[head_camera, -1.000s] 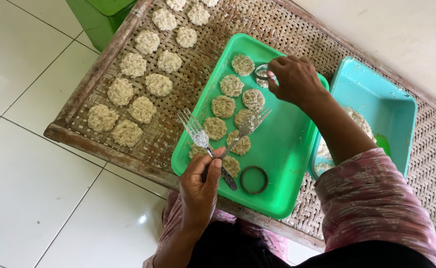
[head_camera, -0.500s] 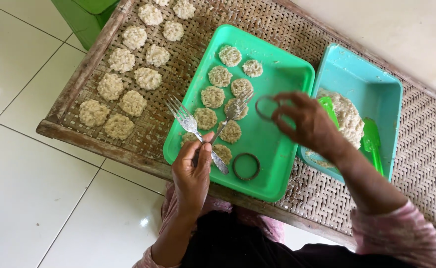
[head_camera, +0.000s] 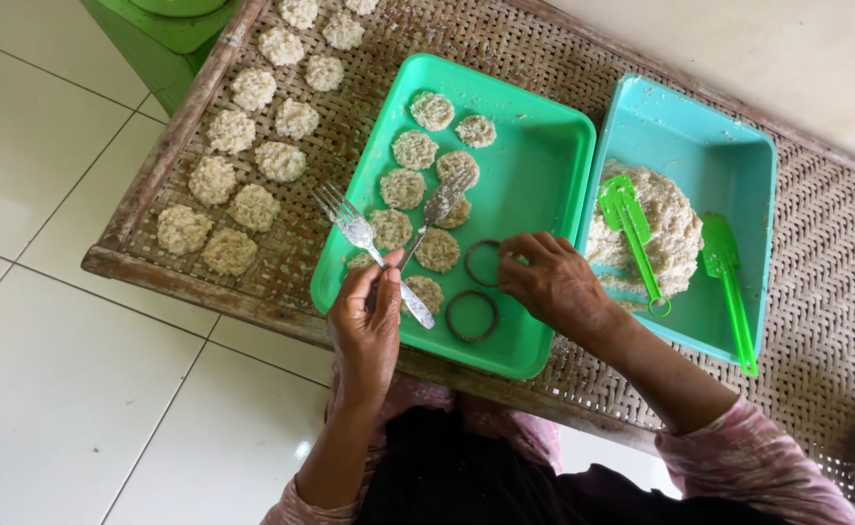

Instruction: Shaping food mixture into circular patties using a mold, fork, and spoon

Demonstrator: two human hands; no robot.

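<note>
The left hand is closed around two forks. The forks stick out past the fingers and cross each other over the green tray. Their tips sit by the flat round rice cakes on the tray. The right hand pinches a small ring with its fingertips, down on the tray. A second ring lies just beside it, nearer the person. Past the right hand is a blue tray with a pile of rice and two green spoons.

Patties on tray, tub rt
</note>
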